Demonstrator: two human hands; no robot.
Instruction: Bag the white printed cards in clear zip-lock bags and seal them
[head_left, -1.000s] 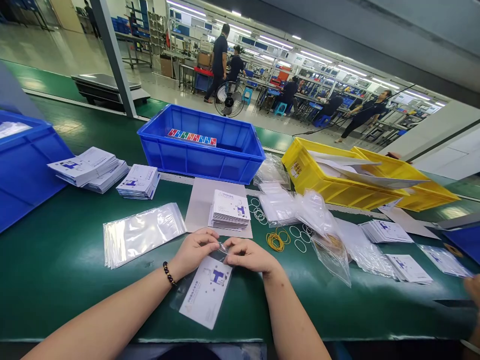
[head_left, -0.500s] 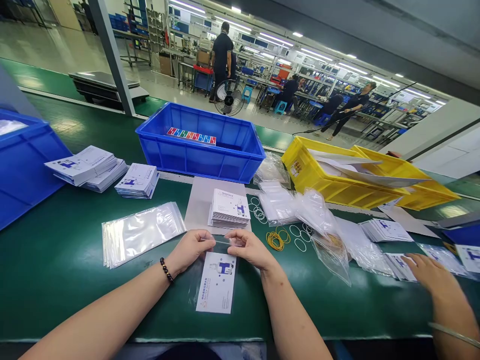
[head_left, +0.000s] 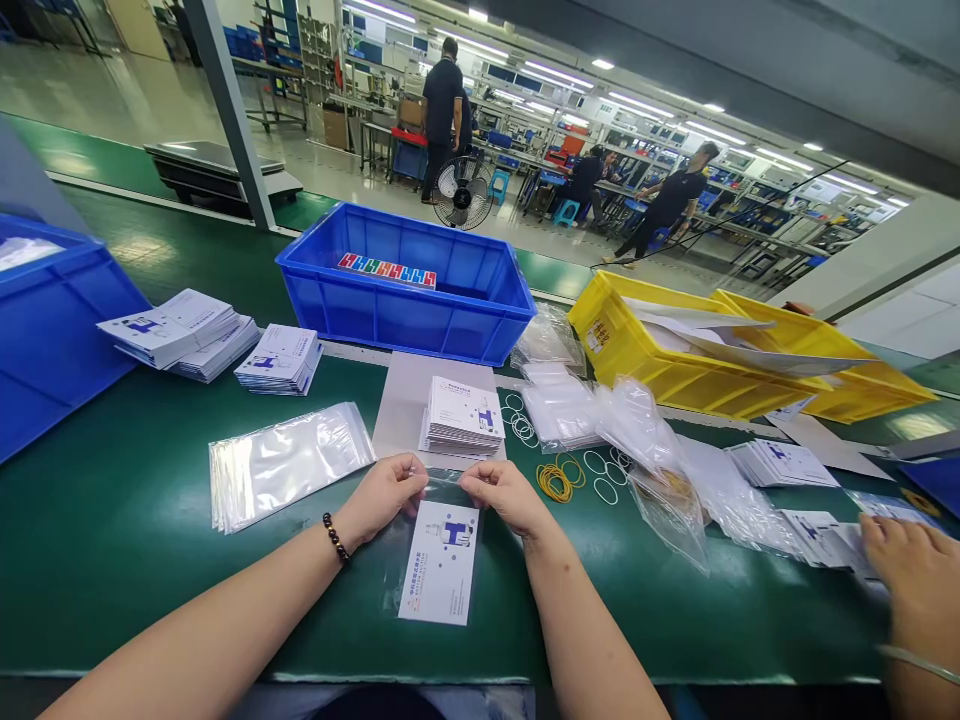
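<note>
Between my hands a clear plastic bag [head_left: 391, 580] lies on the green table, with a white printed booklet [head_left: 439, 570] inside it. My left hand [head_left: 390, 495] pinches the bag's top edge at its left corner. At the right corner, the thumb and fingers of my right hand [head_left: 502, 490] are closed on the same edge. Just beyond the bag a stack of booklets [head_left: 465, 412] rests on a grey card [head_left: 397, 405]. Left of my left hand lies a pile of flat clear bags [head_left: 289, 465].
Blue bin [head_left: 405, 310] and yellow bins [head_left: 675, 365] line the back. More booklet stacks [head_left: 277, 360] sit left. Rubber bands [head_left: 555, 483] and bagged white items [head_left: 559, 405] lie right. A co-worker's hand [head_left: 911, 560] is over booklets at far right.
My right hand's fingers have closed further onto the bag's top edge. The co-worker's hand has moved right, with booklets spread under it. A person in the background has walked left.
</note>
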